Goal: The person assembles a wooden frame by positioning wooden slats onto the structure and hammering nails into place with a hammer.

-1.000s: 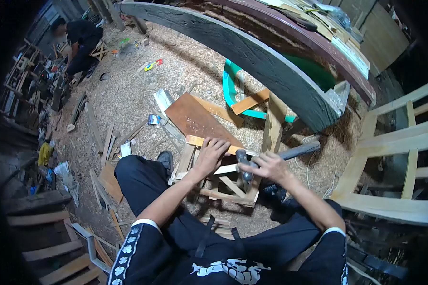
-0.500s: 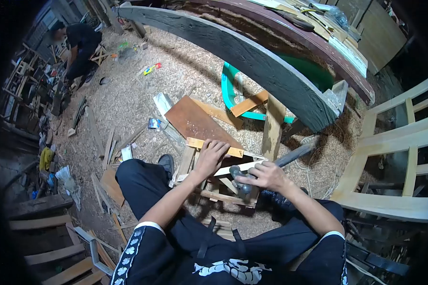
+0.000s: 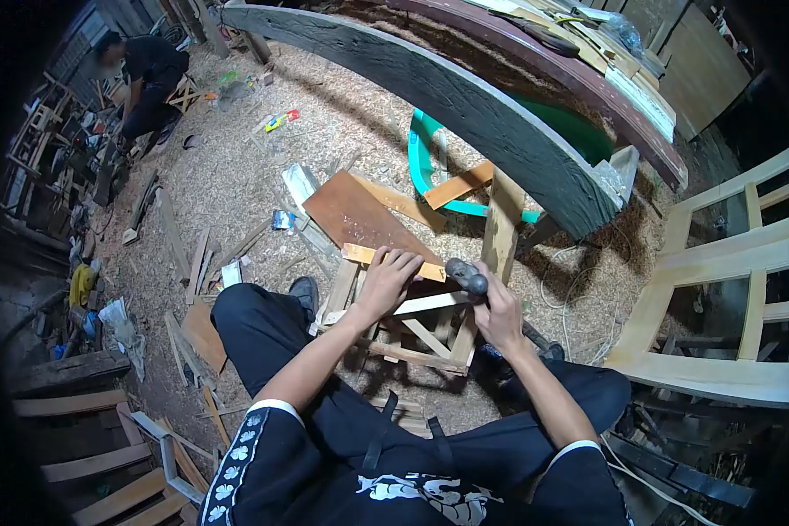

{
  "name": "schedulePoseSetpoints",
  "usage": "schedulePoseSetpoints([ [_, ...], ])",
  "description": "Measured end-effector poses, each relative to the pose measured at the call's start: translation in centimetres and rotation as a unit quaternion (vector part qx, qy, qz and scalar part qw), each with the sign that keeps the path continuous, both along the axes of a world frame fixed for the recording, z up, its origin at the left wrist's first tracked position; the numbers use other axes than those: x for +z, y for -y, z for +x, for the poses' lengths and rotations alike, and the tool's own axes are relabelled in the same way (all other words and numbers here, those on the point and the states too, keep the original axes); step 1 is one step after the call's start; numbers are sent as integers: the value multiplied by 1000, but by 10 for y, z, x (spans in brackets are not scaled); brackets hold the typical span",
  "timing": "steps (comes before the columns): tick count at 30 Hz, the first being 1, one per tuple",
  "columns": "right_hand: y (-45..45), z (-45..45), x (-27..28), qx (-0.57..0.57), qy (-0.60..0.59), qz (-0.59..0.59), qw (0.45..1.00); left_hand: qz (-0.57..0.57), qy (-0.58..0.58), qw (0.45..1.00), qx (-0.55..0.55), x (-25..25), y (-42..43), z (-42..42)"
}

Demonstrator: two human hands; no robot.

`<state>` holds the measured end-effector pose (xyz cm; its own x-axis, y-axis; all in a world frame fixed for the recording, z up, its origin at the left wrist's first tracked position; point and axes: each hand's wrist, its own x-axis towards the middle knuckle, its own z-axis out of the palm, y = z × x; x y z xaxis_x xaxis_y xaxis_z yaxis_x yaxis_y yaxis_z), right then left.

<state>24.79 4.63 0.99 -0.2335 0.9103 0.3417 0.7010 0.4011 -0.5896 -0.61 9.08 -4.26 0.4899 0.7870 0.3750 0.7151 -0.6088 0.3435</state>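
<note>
Left hand (image 3: 389, 282) now, fingers nearly together, draped over an orange-yellow wooden strip (image 3: 357, 254) across the far edge of a pale slatted wooden frame (image 3: 403, 353); whether the thumb pinches underneath, I can't tell. Over to the right hand (image 3: 500, 317): fingers wrapped round a dark, metal-headed hammer (image 3: 466, 276) close up by the head, which sits just beside the strip's right end. A small dark mark shows there, too tiny to read. Beyond the strip lies a reddish-brown rectangular board (image 3: 364, 215). Out on the shavings, a blue-and-white printed packet (image 3: 282, 219) and a yellow-and-red one (image 3: 279, 122), lettering illegible on both! The black shirt (image 3: 324, 491) wears a white chest graphic and clover shapes down one sleeve.
</note>
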Motion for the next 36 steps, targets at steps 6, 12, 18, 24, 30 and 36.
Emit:
schedulePoseSetpoints([
  [6,4,-12,4,25,-15,85,996,-19,10,1000,-1,1,1,0],
  [12,3,-13,5,34,-35,88,995,-19,-6,1000,3,-7,3,2],
  [18,-1,-8,-2,-21,-7,24,999,-13,36,999,-7,3,-1,3],
  [24,-2,-14,20,-12,-89,153,984,-10,24,1000,-4,-2,-1,0],
  [30,-4,-14,-4,-45,7,19,999,-16,-15,1000,-2,6,-6,0],
  [36,3,-6,2,-39,7,56,998,-27,-5,1000,0,3,-1,1],
])
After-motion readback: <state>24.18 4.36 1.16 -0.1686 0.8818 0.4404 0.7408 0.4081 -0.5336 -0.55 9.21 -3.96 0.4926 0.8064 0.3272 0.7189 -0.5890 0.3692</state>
